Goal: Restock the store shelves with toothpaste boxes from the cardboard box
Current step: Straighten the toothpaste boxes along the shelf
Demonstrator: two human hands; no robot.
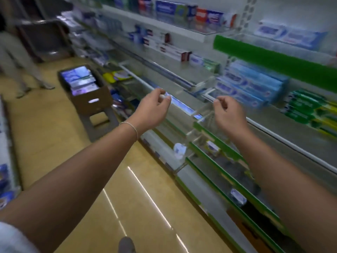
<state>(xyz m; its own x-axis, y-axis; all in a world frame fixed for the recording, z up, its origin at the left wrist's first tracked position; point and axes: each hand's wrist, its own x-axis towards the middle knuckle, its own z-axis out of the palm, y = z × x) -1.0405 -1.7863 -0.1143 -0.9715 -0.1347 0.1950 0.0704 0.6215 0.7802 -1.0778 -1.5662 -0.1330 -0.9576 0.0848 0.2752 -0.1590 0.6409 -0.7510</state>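
Note:
The frame is blurred by motion. A brown cardboard box [91, 99] stands on a small stool at the left, beside the shelving, filled with blue toothpaste boxes [78, 79]. Both my arms reach toward the store shelves [273, 132]. My left hand [153, 108] hangs in the air before a shelf edge, fingers loosely curled, holding nothing. My right hand [228, 112] is beside it, also loosely curled and empty. Light blue toothpaste boxes [251, 84] are stacked on the shelf just right of my right hand, and green ones [308, 108] lie farther right.
Higher shelves carry more toothpaste boxes [189, 13]. Lower green-edged shelves [218, 161] hold few items. Another person's legs [20, 61] stand at the far left of the aisle. The tan floor [127, 198] stretches below, with my shoe [126, 244] at the bottom.

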